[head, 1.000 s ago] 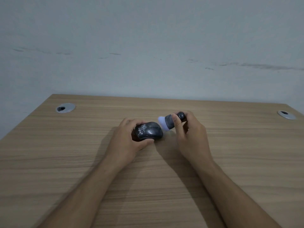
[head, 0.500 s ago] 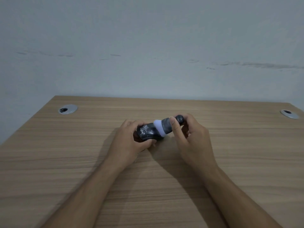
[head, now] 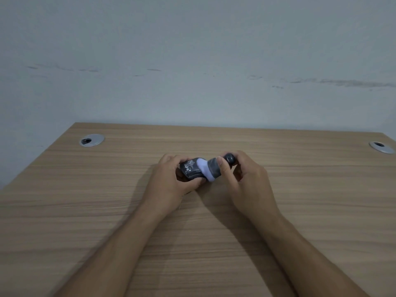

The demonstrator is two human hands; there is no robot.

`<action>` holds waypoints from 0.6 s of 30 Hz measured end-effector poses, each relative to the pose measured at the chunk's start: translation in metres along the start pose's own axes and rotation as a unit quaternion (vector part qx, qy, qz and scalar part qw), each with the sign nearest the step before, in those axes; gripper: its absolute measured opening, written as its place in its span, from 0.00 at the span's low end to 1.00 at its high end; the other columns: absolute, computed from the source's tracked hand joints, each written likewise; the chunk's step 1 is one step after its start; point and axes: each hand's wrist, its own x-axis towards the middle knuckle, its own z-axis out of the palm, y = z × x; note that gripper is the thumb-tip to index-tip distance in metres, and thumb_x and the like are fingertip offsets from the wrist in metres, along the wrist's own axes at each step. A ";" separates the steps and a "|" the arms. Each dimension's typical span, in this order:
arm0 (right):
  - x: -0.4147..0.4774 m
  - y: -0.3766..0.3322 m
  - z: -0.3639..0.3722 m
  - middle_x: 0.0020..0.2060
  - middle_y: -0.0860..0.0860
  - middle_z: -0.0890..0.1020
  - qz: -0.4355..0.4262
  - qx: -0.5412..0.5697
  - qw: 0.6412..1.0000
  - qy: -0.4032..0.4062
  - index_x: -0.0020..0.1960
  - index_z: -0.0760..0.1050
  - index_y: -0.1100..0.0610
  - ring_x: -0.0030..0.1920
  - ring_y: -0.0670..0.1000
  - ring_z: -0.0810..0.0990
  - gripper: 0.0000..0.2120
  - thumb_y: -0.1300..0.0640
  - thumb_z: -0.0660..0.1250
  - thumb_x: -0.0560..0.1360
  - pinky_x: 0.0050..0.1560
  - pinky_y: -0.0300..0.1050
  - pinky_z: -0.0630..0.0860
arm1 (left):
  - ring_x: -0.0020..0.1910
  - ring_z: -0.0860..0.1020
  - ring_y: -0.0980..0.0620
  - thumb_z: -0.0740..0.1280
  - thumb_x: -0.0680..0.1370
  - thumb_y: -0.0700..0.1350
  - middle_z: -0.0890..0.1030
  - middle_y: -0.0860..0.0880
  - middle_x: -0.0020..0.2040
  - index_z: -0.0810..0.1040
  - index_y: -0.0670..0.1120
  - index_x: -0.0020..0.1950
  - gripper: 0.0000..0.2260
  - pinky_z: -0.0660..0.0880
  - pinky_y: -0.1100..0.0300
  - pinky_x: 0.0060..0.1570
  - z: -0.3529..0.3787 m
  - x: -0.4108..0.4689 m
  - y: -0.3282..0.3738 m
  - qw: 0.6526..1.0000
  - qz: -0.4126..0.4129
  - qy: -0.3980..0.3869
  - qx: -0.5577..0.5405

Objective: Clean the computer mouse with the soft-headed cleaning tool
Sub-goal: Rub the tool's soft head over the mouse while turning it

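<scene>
A dark computer mouse with a pale pattern on its back rests on the wooden table, gripped at its sides by my left hand. My right hand holds the cleaning tool, a short grey-bodied tool with a dark round end and a soft white head. The white head lies pressed on the right half of the mouse's back. My fingers hide the mouse's near side and part of the tool's body.
Two round metal cable grommets sit in the tabletop, the left grommet at the back left and the right grommet at the back right. A pale wall rises directly behind the table's far edge.
The tool's white head, held just right of the mouse a second ago, has moved left onto the mouse's back. My left hand has kept its grip on the mouse.
</scene>
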 end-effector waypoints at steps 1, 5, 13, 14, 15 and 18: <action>0.003 0.003 0.000 0.39 0.41 0.81 0.018 -0.011 1.000 0.003 0.55 0.83 0.52 0.35 0.42 0.77 0.05 0.51 0.72 0.85 0.41 0.33 0.69 | 0.53 0.79 0.63 0.86 0.69 0.50 0.80 0.54 0.55 0.85 0.55 0.63 0.24 0.70 0.77 0.50 0.000 0.000 0.000 1.000 -0.003 -0.002 -0.002; 0.010 0.010 -0.007 0.34 0.40 0.80 0.057 0.010 0.998 0.039 0.52 0.82 0.54 0.34 0.40 0.77 0.07 0.51 0.71 0.85 0.39 0.30 0.68 | 0.55 0.78 0.65 0.86 0.70 0.51 0.80 0.54 0.56 0.85 0.54 0.64 0.24 0.69 0.80 0.52 0.000 -0.001 -0.001 1.000 -0.005 -0.011 -0.001; 0.011 0.016 -0.001 0.36 0.43 0.80 0.069 -0.013 0.997 -0.004 0.54 0.84 0.55 0.33 0.42 0.76 0.08 0.51 0.71 0.86 0.38 0.30 0.68 | 0.57 0.81 0.58 0.86 0.70 0.51 0.80 0.55 0.57 0.84 0.55 0.64 0.25 0.74 0.68 0.57 -0.002 0.000 0.001 1.000 0.000 -0.016 -0.009; 0.013 0.018 -0.002 0.36 0.43 0.81 0.083 -0.014 0.996 -0.001 0.54 0.84 0.56 0.33 0.43 0.77 0.08 0.51 0.71 0.86 0.38 0.32 0.68 | 0.57 0.81 0.57 0.86 0.70 0.51 0.80 0.54 0.58 0.84 0.55 0.64 0.25 0.74 0.68 0.58 -0.002 -0.001 0.001 1.000 0.001 -0.019 -0.012; 0.014 0.019 -0.003 0.35 0.43 0.80 0.091 -0.007 0.996 0.011 0.53 0.83 0.56 0.33 0.43 0.77 0.09 0.51 0.71 0.86 0.38 0.33 0.67 | 0.58 0.80 0.59 0.86 0.70 0.51 0.80 0.55 0.58 0.84 0.55 0.65 0.25 0.72 0.72 0.57 -0.002 -0.001 0.001 1.000 0.002 -0.022 -0.011; 0.012 0.011 -0.006 0.32 0.37 0.79 0.055 0.030 0.996 0.058 0.49 0.80 0.49 0.33 0.40 0.78 0.07 0.50 0.70 0.86 0.37 0.28 0.68 | 0.58 0.80 0.59 0.86 0.70 0.51 0.80 0.55 0.58 0.84 0.55 0.66 0.26 0.69 0.76 0.54 -0.002 -0.001 0.002 1.000 0.005 -0.025 -0.005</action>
